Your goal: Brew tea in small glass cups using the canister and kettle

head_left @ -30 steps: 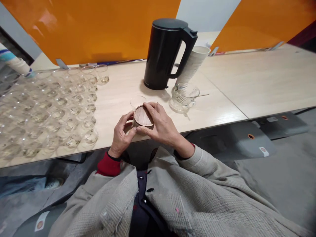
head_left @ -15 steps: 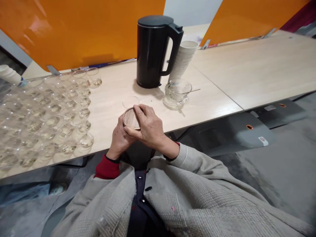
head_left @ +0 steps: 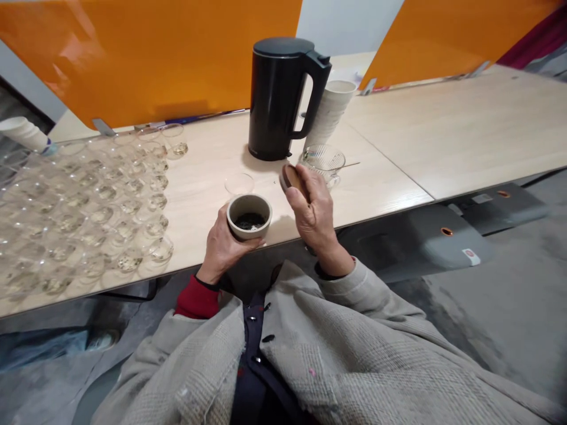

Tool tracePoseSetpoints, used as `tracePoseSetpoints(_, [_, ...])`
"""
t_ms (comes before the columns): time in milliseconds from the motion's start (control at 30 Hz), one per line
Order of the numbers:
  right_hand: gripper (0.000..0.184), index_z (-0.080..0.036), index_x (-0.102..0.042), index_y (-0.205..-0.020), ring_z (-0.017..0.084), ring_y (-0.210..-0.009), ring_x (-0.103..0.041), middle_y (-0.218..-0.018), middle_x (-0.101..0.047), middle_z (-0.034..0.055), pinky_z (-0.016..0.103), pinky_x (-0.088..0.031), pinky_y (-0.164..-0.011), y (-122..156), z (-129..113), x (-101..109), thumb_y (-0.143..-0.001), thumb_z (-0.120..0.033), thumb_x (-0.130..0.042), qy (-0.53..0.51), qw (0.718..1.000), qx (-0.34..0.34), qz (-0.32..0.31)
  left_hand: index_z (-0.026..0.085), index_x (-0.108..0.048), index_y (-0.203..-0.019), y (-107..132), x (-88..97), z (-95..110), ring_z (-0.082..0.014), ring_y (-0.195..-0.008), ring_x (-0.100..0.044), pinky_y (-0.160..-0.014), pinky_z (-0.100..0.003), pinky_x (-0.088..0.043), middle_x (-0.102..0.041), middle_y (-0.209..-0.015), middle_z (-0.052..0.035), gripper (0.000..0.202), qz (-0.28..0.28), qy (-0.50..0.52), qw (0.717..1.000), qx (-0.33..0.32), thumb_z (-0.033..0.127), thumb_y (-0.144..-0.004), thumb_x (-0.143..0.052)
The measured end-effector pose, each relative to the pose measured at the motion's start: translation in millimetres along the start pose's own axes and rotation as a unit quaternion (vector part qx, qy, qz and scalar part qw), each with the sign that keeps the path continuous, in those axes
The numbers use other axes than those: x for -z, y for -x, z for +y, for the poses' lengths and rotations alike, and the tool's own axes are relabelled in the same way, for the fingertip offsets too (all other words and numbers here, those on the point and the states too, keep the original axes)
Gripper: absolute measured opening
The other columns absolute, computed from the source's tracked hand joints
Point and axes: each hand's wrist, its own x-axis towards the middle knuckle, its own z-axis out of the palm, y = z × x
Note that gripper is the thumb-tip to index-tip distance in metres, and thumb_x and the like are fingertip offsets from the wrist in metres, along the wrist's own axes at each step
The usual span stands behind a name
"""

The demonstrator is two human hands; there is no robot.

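Note:
My left hand [head_left: 224, 247] is wrapped round a grey canister [head_left: 249, 219] at the table's front edge. Its mouth faces up, and dark loose bits, perhaps tea leaves, lie at the bottom. To the right, my right hand [head_left: 313, 215] grips a round wooden lid [head_left: 295, 180], tilted and held clear of the canister. Behind that hand, partly covered by it, stands a ribbed glass cup [head_left: 325, 157] with a thin stick across its rim. A clear empty-looking glass cup [head_left: 239, 184] sits just behind the canister.
Many small clear cups [head_left: 106, 212] with bits in their bottoms crowd the table's left side. A black kettle [head_left: 279, 100] stands at the back, beside a tall stack of paper cups [head_left: 334, 109]. Orange partitions [head_left: 155, 59] rise behind; grey chairs [head_left: 411, 239] are at the right front.
The wooden lid has come off the canister. My right hand has carried it up and to the right, while my left hand keeps the canister, whose inside now shows.

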Motion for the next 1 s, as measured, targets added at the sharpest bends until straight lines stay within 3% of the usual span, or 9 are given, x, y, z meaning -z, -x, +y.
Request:
tracePoseSetpoints(200, [0.066, -0.019, -0.065, -0.141, 0.036, -0.123, -0.063, -0.13, -0.068, 0.0188, 0.055, -0.053, -0.109, 33, 55, 15, -0.097, -0.068, -0.059, 0.185, 0.979, -0.067, -0.061, 0.026, -0.045, -0.145, -1, -2.2, -8, -0.0315, -0.126, -0.072, -0.105, -0.044, -0.059, -0.071, -0.138, -0.01, 0.104, 0.004, -0.004, 1.0, -0.01, 0.045, -0.06, -0.102])
tracePoseSetpoints(333, [0.069, -0.013, -0.061, -0.146, 0.04, -0.13, -0.059, -0.139, -0.065, 0.023, 0.057, -0.05, -0.112, 40, 66, 11, -0.092, -0.055, -0.07, 0.253, 0.96, -0.056, -0.107, 0.025, -0.045, -0.145, -3, -1.4, -11, -0.0322, -0.123, -0.073, -0.102, -0.044, -0.061, -0.072, -0.135, -0.0098, 0.104, 0.003, -0.003, 1.0, -0.008, 0.049, -0.06, -0.101])
tracePoseSetpoints(433, [0.073, -0.012, -0.059, -0.147, 0.041, -0.133, -0.057, -0.145, -0.062, 0.0244, 0.059, -0.048, -0.115, 42, 68, 11, -0.09, -0.055, -0.075, 0.257, 0.96, -0.039, -0.11, 0.025, -0.046, -0.145, -3, -1.1, -12, -0.0327, -0.123, -0.073, -0.103, -0.045, -0.06, -0.072, -0.135, -0.0101, 0.104, 0.006, -0.002, 1.0, -0.008, 0.05, -0.06, -0.101])
tracePoseSetpoints(567, [0.063, -0.016, -0.065, -0.136, 0.037, -0.129, -0.061, -0.138, -0.066, 0.0219, 0.055, -0.051, -0.112, 44, 68, 25, -0.093, -0.061, -0.071, 0.201, 0.979, -0.028, -0.023, 0.025, -0.047, -0.144, -3, -1.2, -12, -0.0324, -0.124, -0.073, -0.103, -0.045, -0.06, -0.072, -0.135, -0.0101, 0.103, 0.007, 0.005, 1.0, -0.009, 0.051, -0.061, -0.101])
tracePoseSetpoints(667, [0.054, -0.02, -0.063, -0.131, 0.027, -0.102, -0.069, -0.118, -0.071, 0.014, 0.047, -0.059, -0.094, 34, 73, 44, -0.097, -0.061, -0.065, 0.158, 0.98, -0.078, 0.094, 0.025, -0.047, -0.145, -3, -1.3, -13, -0.0323, -0.124, -0.072, -0.104, -0.045, -0.059, -0.072, -0.136, -0.0103, 0.102, 0.007, 0.008, 1.0, -0.011, 0.052, -0.061, -0.1])
tracePoseSetpoints(767, [0.054, -0.022, -0.058, -0.131, 0.019, -0.081, -0.066, -0.099, -0.07, 0.0044, 0.037, -0.058, -0.078, 11, 88, 58, -0.095, -0.061, -0.066, 0.123, 0.971, -0.124, 0.165, 0.025, -0.047, -0.145, -3, -1.4, -13, -0.0327, -0.124, -0.073, -0.104, -0.045, -0.059, -0.072, -0.135, -0.0101, 0.102, 0.006, 0.0, 1.0, -0.008, 0.052, -0.062, -0.1])
tracePoseSetpoints(900, [0.047, -0.022, -0.063, -0.123, 0.017, -0.074, -0.064, -0.081, -0.064, -0.0026, 0.034, -0.056, -0.076, -26, 111, 61, -0.095, -0.06, -0.068, 0.109, 0.971, -0.125, 0.172, 0.025, -0.046, -0.145, -2, -1.6, -12, -0.0327, -0.122, -0.073, -0.102, -0.044, -0.06, -0.073, -0.133, -0.0096, 0.104, 0.009, -0.013, 1.0, -0.011, 0.049, -0.06, -0.101])
tracePoseSetpoints(1000, [0.034, -0.022, -0.066, -0.103, 0.015, -0.069, -0.063, -0.075, -0.061, -0.004, 0.032, -0.054, -0.073, -44, 119, 55, -0.099, -0.056, -0.063, 0.1, 0.977, -0.115, 0.15, 0.025, -0.046, -0.145, -2, -1.7, -10, -0.0325, -0.123, -0.073, -0.101, -0.043, -0.06, -0.072, -0.134, -0.0099, 0.105, 0.01, -0.012, 1.0, -0.011, 0.047, -0.059, -0.102])
